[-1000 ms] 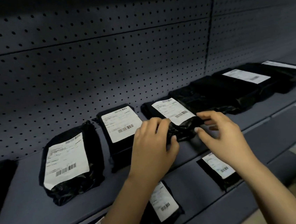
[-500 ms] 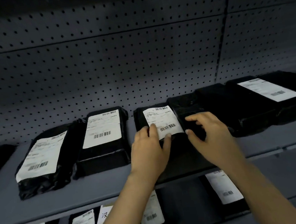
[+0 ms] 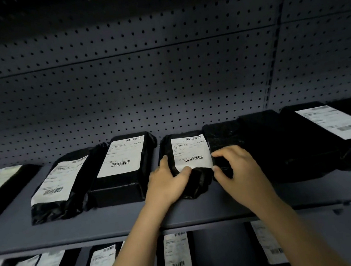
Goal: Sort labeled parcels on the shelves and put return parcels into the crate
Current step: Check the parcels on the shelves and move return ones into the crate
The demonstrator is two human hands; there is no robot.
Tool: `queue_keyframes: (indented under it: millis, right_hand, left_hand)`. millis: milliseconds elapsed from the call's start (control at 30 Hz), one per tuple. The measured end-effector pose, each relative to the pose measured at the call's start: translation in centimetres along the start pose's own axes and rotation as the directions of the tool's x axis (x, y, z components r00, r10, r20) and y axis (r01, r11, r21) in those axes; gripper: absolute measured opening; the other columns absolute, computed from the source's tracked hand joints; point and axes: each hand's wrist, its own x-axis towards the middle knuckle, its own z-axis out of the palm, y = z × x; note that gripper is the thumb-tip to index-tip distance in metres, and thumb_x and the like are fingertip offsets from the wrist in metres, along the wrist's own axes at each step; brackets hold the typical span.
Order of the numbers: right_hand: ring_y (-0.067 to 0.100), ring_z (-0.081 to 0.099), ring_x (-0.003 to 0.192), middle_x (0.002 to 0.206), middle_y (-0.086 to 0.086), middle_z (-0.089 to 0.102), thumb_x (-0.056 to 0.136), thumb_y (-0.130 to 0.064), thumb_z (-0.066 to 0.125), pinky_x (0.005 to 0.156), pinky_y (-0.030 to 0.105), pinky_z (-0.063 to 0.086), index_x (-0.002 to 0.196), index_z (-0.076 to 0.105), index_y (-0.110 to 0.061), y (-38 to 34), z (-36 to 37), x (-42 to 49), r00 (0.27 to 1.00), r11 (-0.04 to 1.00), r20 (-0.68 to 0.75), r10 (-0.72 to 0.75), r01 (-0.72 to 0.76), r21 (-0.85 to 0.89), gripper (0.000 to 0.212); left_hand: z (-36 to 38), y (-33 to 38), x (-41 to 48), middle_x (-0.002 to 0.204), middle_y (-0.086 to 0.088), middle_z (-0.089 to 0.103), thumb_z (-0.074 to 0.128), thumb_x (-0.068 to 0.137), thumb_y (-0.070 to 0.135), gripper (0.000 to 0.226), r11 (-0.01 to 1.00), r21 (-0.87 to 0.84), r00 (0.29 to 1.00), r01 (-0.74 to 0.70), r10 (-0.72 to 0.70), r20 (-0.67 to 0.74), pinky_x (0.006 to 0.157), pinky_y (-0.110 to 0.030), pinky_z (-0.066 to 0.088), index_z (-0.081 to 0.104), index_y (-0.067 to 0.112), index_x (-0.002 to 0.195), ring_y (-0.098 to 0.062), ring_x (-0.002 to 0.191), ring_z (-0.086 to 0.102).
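A black parcel with a white barcode label (image 3: 190,150) lies on the grey upper shelf (image 3: 118,216), label up. My left hand (image 3: 168,182) grips its near left corner, thumb on the label's lower edge. My right hand (image 3: 238,169) sits at the parcel's right side, with curled fingers touching the seam between it and an unlabeled black parcel (image 3: 222,136). No crate is in view.
More labeled black parcels lie in a row on the same shelf at left (image 3: 121,158) and at right (image 3: 331,123). A lower shelf holds several labeled parcels (image 3: 176,256). Perforated back panels (image 3: 143,82) close off the rear.
The view has swung up and leftward, so the shelf row looks straighter. Both hands stay on the same labeled parcel, which now lies flat and square on the shelf.
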Motion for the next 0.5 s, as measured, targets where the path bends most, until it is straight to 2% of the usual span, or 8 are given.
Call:
queue_keyframes:
  millis: [133,233,300,367,500]
  right_hand:
    - [0.011,0.049,0.103,0.11,-0.005,0.058,0.085,-0.016,0.069,0.084,0.014,0.034,0.11,0.066,-0.015,0.0,0.1,-0.1,1.0,1.0,0.006,0.008,-0.008,-0.019,0.025]
    - [0.013,0.049,0.101,0.108,-0.005,0.059,0.085,-0.016,0.068,0.085,0.02,0.037,0.11,0.066,-0.016,0.0,0.3,-0.2,1.0,0.999,0.004,0.023,-0.023,-0.038,0.024]
    - [0.011,0.047,0.1,0.108,-0.005,0.059,0.085,-0.016,0.069,0.086,0.022,0.037,0.109,0.066,-0.016,-0.2,0.3,-0.2,0.999,0.998,-0.005,0.038,-0.038,-0.042,0.025]
    - [0.01,0.045,0.099,0.107,-0.005,0.06,0.084,-0.016,0.069,0.086,0.022,0.037,0.108,0.067,-0.016,-0.3,0.5,-0.2,0.999,0.998,-0.013,0.05,-0.05,-0.047,0.025]
    - [0.009,0.044,0.1,0.108,-0.006,0.06,0.084,-0.016,0.068,0.086,0.02,0.036,0.11,0.067,-0.017,-0.7,0.4,-0.1,0.997,0.995,-0.001,0.078,-0.077,-0.064,0.025]
  left_hand:
    - [0.2,0.5,0.2,0.151,-0.003,0.039,0.055,0.09,0.04,0.072,0.974,-0.224,1.0,0.024,-0.026,-0.005,0.106,-0.028,0.031,0.025,0.021,0.153,-0.02,0.138,0.036]
    - [0.1,0.7,0.3,0.14,-0.003,0.051,0.065,0.088,0.039,0.074,0.932,-0.362,0.998,0.009,-0.029,-0.051,0.099,-0.021,0.036,0.033,0.015,0.15,-0.017,0.127,0.049]
    - [0.3,0.5,0.8,0.133,-0.006,0.058,0.072,0.083,0.041,0.073,0.928,-0.373,0.996,-0.017,-0.016,-0.087,0.103,-0.031,0.043,0.041,0.015,0.145,-0.019,0.12,0.056]
    - [0.6,0.1,1.3,0.126,-0.008,0.061,0.078,0.077,0.039,0.065,0.923,-0.385,0.995,-0.025,-0.013,-0.096,0.099,-0.04,0.049,0.053,0.02,0.133,-0.022,0.112,0.061]
    - [1.1,-0.6,2.2,0.121,-0.003,0.059,0.084,0.063,0.031,0.055,0.883,-0.469,0.995,-0.031,-0.02,-0.102,0.094,-0.036,0.053,0.06,0.031,0.113,-0.016,0.105,0.062]
